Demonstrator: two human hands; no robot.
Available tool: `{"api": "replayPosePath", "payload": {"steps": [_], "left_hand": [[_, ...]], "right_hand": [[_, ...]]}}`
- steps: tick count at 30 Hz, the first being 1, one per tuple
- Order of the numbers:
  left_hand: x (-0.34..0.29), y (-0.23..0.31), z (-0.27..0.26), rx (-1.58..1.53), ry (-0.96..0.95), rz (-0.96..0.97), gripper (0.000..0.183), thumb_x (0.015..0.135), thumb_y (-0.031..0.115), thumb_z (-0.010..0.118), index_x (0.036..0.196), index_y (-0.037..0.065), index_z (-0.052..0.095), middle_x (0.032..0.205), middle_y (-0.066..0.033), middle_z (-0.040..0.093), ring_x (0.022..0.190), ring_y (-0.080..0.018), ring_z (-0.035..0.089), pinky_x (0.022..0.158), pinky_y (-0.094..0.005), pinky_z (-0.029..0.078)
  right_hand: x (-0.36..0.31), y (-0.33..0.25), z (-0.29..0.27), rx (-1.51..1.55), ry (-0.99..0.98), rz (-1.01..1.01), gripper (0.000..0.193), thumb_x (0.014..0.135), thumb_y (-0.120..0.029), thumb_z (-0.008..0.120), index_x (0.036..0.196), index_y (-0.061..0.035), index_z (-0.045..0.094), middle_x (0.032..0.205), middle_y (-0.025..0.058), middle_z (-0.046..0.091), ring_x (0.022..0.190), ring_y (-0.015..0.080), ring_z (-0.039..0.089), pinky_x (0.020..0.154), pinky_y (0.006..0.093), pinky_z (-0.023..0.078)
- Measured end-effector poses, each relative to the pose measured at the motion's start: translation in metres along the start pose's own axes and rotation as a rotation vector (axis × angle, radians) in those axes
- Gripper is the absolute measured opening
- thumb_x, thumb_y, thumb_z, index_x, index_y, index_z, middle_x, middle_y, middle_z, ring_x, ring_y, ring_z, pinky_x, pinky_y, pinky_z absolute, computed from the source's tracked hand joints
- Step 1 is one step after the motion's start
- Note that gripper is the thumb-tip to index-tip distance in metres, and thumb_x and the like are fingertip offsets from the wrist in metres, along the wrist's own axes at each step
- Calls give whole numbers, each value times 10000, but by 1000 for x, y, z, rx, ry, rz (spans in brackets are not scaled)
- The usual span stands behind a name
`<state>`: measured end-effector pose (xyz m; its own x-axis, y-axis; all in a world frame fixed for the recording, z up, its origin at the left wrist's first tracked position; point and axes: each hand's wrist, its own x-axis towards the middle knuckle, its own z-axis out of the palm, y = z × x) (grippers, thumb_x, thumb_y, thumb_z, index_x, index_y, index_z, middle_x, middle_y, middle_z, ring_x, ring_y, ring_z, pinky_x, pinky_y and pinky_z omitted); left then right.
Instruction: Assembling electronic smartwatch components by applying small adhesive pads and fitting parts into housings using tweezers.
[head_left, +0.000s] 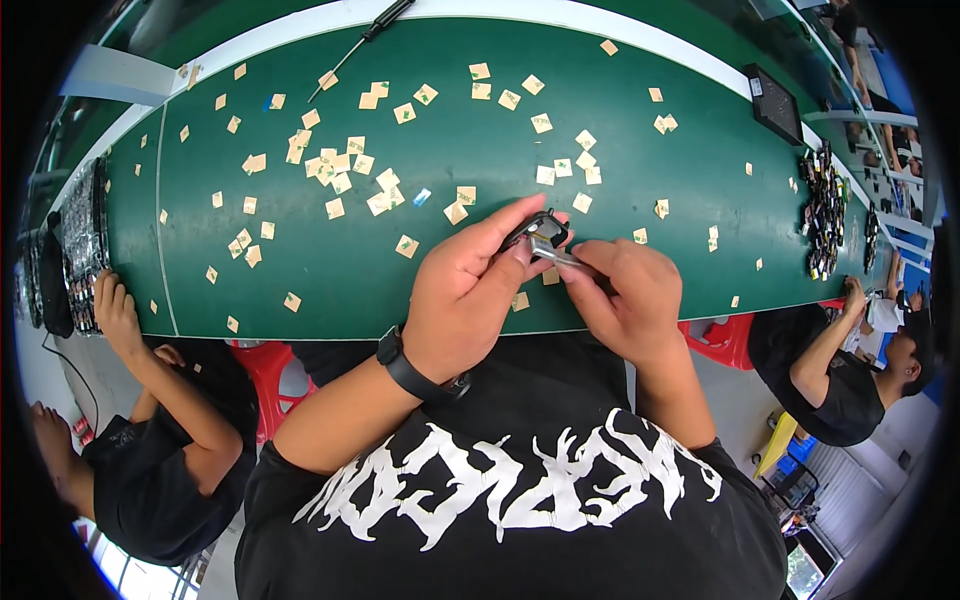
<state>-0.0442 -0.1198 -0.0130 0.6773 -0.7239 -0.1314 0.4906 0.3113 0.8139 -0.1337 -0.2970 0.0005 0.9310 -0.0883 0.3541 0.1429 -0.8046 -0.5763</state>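
Head view: at far left, I couldn't make out the items in the dark stack (85, 240). The top edge cut off the screwdriver (362, 42) handle. The left hand (462, 285) gripped the black device (546, 226) above the table (680, 190), fingers covering much of it; its long axis seemed to slant up rightward. The silver piece (556, 254) pointed up-left against it, its lower-right end hidden in the right hand's (635, 300) narrow pinch. Farther right, the pile (824, 215) was too jumbled to sort.
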Motion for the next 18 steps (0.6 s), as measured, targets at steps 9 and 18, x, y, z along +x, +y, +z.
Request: {"api": "replayPosePath", "payload": {"steps": [9, 18], "left_hand": [[-1, 0, 0, 175, 41, -47, 410, 1060, 56, 485, 1459, -34, 477, 1198, -79, 664, 973, -76, 640, 786, -219, 528], [-1, -1, 0, 124, 77, -37, 390, 1063, 67, 489, 1440, -30, 501, 1207, -85, 668, 958, -79, 657, 764, -216, 538]], "right_hand": [[15, -10, 11, 229, 77, 157, 255, 776, -84, 839, 984, -27, 703, 757, 61, 660, 592, 142, 594, 508, 259, 437], [20, -22, -8, 623, 26, 547, 88, 804, 10, 765, 841, 19, 687, 776, 3, 623, 599, 28, 500, 514, 195, 358]]}}
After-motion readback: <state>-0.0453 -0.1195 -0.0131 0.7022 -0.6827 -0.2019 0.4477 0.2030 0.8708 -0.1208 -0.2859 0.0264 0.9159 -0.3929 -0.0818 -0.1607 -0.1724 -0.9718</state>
